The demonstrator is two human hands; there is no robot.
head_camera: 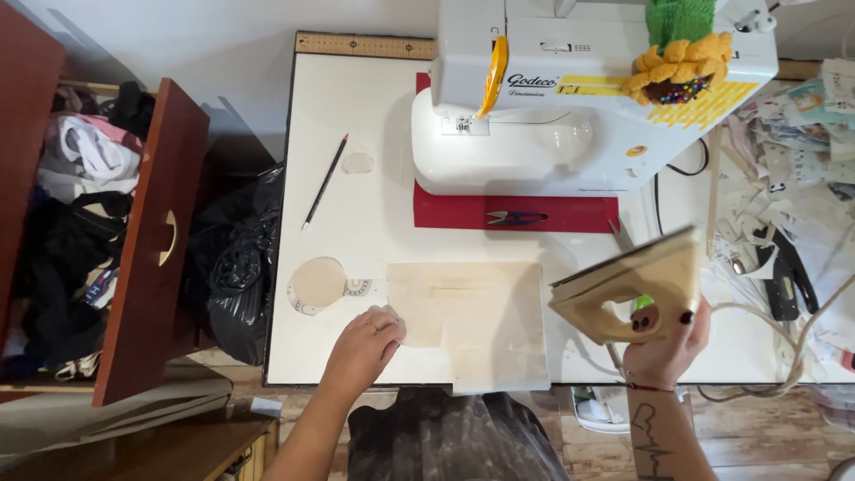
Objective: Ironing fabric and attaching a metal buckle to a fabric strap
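Seen from above, a white work table [356,223] carries a white sewing machine [570,98] at its far side, standing on a red mat [463,212]. The person's left hand [365,346] rests near the front edge of the table, fingers curled loosely and pressed down on the left edge of a pale, cream-coloured sheet of fabric [472,321] that lies flat in front of the machine; the hand pins the sheet rather than gripping it. The right hand [666,343] is closed around the handle of a beige clothes iron [628,285], held lifted and tilted at the table's right front corner, just to the right of the fabric and not touching it. A cord [775,316] trails to the right of the iron. Left of the fabric lies a round cream cut-out [318,283], and farther back a smaller oval piece [358,162] beside a pencil [324,182]. Small thread snips [517,216] lie on the red mat. A yellow knitted pincushion [679,67] sits on top of the machine. Left of the table stands a black plastic bag [236,267] and an open wooden drawer [147,240] stuffed with clothing.
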